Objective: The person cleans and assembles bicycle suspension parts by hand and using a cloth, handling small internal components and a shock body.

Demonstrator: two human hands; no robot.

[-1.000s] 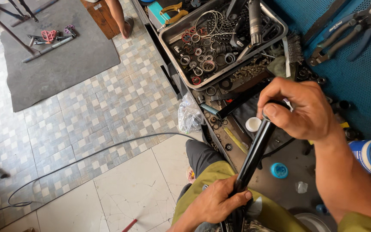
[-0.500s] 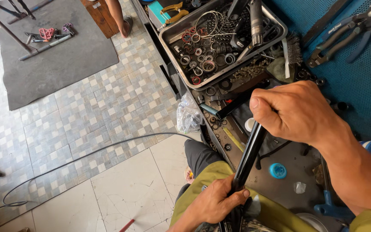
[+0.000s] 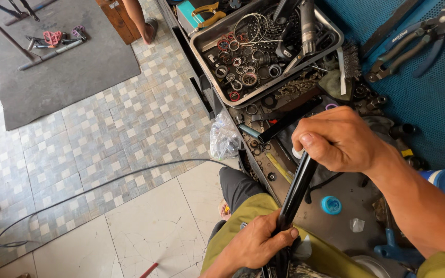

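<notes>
Head view: right hand (image 3: 343,139) fingers wrap black tube (image 3: 295,193) top, left hand (image 3: 257,244) fingers clamp it below.

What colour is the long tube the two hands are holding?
The tube is glossy black, seen best in the head view.

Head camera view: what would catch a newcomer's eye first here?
Most striking are the two bare hands on a black tube in the foreground: the right hand wraps its top end, the left hand grips it lower down. Behind them, a metal tray heaped with rings and small parts sits on a cluttered workbench. To the left, a thin black cable loops across the tiled floor.
</notes>
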